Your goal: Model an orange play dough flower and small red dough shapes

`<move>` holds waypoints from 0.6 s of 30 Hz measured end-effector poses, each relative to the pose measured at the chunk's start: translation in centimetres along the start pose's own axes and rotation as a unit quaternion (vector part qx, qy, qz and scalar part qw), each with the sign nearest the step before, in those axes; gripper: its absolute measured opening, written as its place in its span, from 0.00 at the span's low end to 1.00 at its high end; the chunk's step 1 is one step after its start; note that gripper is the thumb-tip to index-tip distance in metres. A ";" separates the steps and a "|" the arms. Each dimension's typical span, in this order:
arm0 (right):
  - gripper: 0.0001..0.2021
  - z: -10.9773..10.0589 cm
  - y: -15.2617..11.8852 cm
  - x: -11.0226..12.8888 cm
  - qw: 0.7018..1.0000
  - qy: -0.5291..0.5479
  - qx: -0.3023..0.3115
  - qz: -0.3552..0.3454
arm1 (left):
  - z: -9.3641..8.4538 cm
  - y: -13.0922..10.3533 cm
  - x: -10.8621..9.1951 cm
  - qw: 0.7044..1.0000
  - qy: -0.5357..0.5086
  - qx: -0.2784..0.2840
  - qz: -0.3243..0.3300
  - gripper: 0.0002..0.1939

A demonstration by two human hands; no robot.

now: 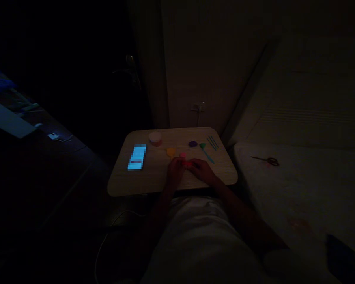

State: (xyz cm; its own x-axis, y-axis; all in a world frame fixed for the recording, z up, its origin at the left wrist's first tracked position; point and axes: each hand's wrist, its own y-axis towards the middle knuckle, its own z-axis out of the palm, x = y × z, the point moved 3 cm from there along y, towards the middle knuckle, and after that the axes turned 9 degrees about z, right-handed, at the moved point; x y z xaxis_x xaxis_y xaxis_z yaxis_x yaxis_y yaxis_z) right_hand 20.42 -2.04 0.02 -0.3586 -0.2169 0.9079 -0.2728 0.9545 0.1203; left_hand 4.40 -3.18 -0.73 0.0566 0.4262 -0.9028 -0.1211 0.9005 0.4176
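1. The left hand [175,170] and the right hand [201,169] are meeting over the near part of a small wooden table [154,181]; both are curling their fingers around a pink lump [187,162] held between them, just above the tabletop.
2. A second pink piece [182,155] is lying just behind the hands.
3. A yellow lump [170,151] is sitting near the left hand, and a purple lump [193,144] further back.
4. Green and teal tools [208,152] are lying to the right of the purple lump.
5. A lit phone [137,157] is glowing on the left of the table, beside a small tub [155,138].
6. Scissors [268,160] are resting on the bed [298,185], well apart.
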 end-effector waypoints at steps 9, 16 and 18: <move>0.20 0.2 0.0 -0.1 0.996 -0.055 0.057 -0.042 | 0.3 0.1 -0.3 1.000 0.001 -0.010 -0.027 0.14; 0.17 0.1 0.2 -0.6 0.999 0.004 0.034 -0.012 | 0.6 0.1 -0.3 0.999 -0.016 -0.016 -0.030 0.14; 0.16 -0.1 0.2 -0.6 0.999 0.015 0.030 -0.011 | 0.7 0.1 -0.2 0.999 0.001 -0.006 -0.031 0.15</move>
State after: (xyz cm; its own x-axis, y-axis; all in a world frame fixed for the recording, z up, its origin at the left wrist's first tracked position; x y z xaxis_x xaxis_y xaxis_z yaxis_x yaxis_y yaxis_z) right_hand 20.64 -1.72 -0.50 -0.3254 -0.2301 0.9171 -0.3331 0.9357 0.1166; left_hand 5.10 -3.14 -0.47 0.0629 0.3687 -0.9274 -0.1288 0.9245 0.3588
